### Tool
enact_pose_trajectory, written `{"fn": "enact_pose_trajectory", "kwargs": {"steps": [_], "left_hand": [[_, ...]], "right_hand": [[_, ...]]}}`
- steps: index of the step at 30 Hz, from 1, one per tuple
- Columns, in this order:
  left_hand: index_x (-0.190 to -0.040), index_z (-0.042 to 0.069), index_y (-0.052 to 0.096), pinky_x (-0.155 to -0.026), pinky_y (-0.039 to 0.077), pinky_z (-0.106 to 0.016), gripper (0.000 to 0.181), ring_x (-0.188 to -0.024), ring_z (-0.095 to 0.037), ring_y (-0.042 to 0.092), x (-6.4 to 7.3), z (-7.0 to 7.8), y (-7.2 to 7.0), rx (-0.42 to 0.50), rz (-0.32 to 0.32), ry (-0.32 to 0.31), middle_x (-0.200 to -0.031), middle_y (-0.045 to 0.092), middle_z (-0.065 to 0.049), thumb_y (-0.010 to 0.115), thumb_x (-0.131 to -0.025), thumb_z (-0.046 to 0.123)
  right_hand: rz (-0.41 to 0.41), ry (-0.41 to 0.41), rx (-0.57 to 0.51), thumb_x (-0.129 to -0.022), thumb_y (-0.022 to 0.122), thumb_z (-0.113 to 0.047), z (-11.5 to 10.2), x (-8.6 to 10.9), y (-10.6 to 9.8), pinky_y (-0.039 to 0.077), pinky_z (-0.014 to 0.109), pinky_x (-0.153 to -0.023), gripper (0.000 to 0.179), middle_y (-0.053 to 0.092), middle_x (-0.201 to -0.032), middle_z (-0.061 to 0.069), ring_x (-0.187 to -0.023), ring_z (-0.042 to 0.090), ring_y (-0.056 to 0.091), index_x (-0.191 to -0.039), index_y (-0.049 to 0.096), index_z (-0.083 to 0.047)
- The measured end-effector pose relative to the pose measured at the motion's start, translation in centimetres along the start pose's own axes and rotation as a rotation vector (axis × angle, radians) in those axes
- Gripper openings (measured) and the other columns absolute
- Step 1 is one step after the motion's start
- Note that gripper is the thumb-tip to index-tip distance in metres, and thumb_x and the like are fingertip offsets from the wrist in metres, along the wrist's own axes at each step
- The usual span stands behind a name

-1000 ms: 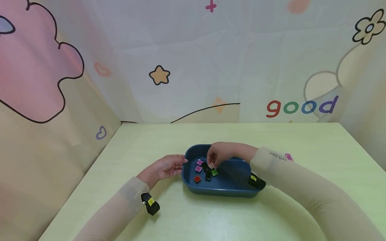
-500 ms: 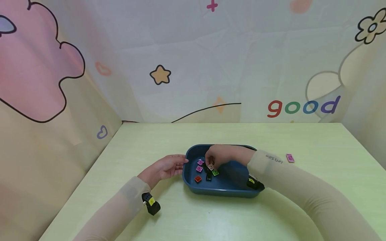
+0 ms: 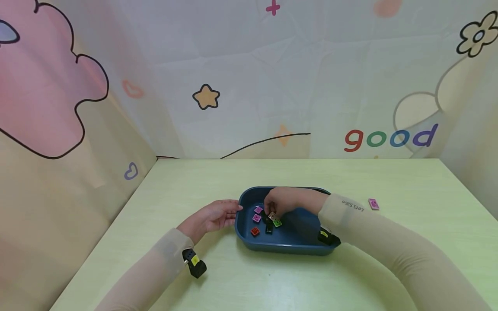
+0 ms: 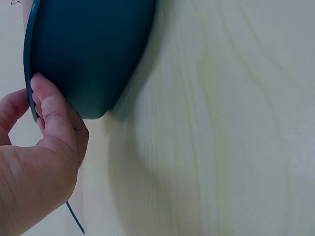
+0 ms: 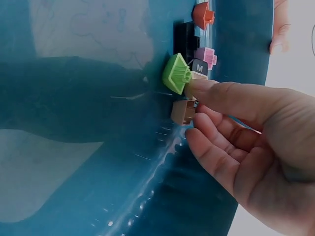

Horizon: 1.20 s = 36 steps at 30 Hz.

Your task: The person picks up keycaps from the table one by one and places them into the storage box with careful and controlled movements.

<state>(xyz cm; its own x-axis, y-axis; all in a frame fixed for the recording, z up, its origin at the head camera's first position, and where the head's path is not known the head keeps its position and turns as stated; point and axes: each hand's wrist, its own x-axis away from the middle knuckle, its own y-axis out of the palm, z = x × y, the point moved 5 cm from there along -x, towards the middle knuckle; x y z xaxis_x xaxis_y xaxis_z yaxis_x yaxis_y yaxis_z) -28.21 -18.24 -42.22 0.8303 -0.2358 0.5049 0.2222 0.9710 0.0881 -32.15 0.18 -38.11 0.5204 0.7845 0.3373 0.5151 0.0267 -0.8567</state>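
Note:
A dark blue plastic tub stands on the table with several keycaps in its left part. My left hand holds the tub's left rim, which runs between thumb and fingers in the left wrist view. Reaching inside, my right hand pinches a beige keycap, partly covered by the thumb. Right beside it lies a green keycap. A brown keycap is under the fingers. Close by are a black keycap marked M, pink keycaps and an orange-red keycap.
One pink keycap lies on the pale wooden table, to the right of the tub. A printed cloth hangs behind and along the sides. My right forearm crosses over the tub's right end.
The right hand has shifted slightly left and down inside the tub, and the beige keycap at its fingertips has turned a little. The left hand stays at the rim.

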Motion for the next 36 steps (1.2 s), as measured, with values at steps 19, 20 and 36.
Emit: {"fn": "enact_pose_trajectory", "kwargs": {"steps": [19,20,36], "left_hand": [[-0.136,0.000,0.053,-0.068,0.061,-0.015,0.032,-0.073,-0.006,0.065,-0.1,-0.3,-0.1,0.019,-0.011,-0.004,-0.084,0.068,0.003,0.053,-0.106,0.012],[-0.135,0.000,0.053,-0.068,0.060,-0.014,0.032,-0.073,-0.006,0.065,-0.1,-0.3,-0.1,0.017,-0.014,-0.001,-0.083,0.068,0.003,0.053,-0.106,0.012],[-0.137,0.002,0.053,-0.067,0.060,-0.014,0.034,-0.073,-0.007,0.065,-0.1,0.0,-0.1,0.012,-0.001,-0.009,-0.084,0.069,0.003,0.054,-0.106,0.014]], "right_hand": [[0.013,-0.003,0.045,-0.091,0.073,-0.006,-0.9,1.2,-1.5,0.061,0.028,-0.089,0.025,0.076,-0.112,0.008,-0.097,0.014,0.068,-0.116,0.076,-0.005],[0.020,-0.009,0.031,-0.092,0.073,-0.006,-0.9,1.4,-1.7,0.061,0.028,-0.088,0.024,0.076,-0.112,0.008,-0.097,0.014,0.068,-0.116,0.076,-0.005],[0.273,-0.033,-0.138,-0.097,0.068,-0.013,-0.9,7.5,-6.5,0.061,0.042,-0.096,0.022,0.078,-0.105,0.009,-0.097,0.018,0.071,-0.115,0.074,-0.002]]}}
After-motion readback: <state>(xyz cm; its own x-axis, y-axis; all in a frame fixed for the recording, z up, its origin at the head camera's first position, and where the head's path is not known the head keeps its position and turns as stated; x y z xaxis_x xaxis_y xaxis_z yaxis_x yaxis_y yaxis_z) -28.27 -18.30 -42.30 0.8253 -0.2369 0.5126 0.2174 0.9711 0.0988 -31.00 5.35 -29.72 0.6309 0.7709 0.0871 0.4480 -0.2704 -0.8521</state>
